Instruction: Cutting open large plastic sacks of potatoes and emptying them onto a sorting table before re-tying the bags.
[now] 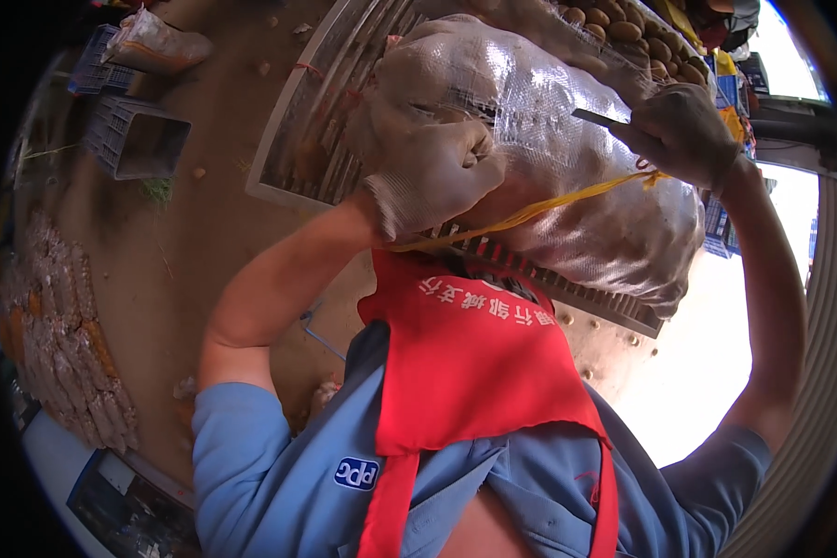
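Red apron (488,372) closest to the camera, worn over a blue shirt (242,437), and just past it we had a big stuffed sack (549,130) lying on its side on a slatted metal table (330,153). Looked to us like the cutting-or-opening stage: our right hand (681,130) had its grip closed firmly round a dark knife (606,122), tip pointing left over the sack. Our left hand (437,177) was balled up at the sack's left end, fingers together, but honestly we couldn't tell whether any of the cloth was pinched inside that fist. Both hands wore greyish gloves.

We figured the next move called for a steady left hand and a blade angled away from it, with short, shallow strokes so nothing inside got nicked.

As for the sack itself: whitish woven plastic, shiny and half see-through, lumpy and well filled, with brownish patches showing through low down. Near the left hand it looked ragged, with a dark gap in the weave, though we couldn't say for sure it was a tear. Some yellow string (549,206) ran along its near side, from by the left glove's cuff to a knot just below our right hand.

Beyond the sack sat a heap of round brown produce (623,30), and over on the left floor was a blue crate (112,135).
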The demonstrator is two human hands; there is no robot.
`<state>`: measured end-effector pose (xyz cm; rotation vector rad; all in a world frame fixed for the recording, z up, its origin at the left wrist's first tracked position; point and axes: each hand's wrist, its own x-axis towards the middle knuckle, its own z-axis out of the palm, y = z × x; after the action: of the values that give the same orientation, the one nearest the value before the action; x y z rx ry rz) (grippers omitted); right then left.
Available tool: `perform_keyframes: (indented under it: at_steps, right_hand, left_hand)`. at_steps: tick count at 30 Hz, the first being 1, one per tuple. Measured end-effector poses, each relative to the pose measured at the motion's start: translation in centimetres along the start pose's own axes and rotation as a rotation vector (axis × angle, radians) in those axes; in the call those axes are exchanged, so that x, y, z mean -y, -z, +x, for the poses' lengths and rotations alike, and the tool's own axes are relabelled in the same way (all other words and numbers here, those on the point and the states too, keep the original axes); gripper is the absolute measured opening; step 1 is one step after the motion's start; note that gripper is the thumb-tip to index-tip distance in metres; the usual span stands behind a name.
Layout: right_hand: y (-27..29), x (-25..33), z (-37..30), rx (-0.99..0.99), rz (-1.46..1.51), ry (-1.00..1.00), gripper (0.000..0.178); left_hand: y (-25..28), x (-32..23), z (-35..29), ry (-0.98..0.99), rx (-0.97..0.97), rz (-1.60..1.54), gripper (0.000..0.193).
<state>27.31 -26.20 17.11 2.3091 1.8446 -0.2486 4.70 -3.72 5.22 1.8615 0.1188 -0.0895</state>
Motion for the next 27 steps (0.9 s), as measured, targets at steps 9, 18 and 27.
perform_keyframes:
  at_steps: [9,18,27]
  right_hand:
    - [-2.6,1.6,5.1,-0.144,0.097,0.151,0.043]
    - [-4.7,1.4,4.3,-0.156,-0.080,0.374,0.031]
    - [-3.0,-3.0,-2.7,-0.104,0.100,0.038,0.036]
  left_hand:
    - [-3.6,0.0,-0.3,0.064,-0.063,0.089,0.042]
    - [-3.1,-0.1,-2.1,-0.091,-0.213,0.124,0.018]
    - [-1.5,-1.4,1.8,0.206,0.204,-0.082,0.033]
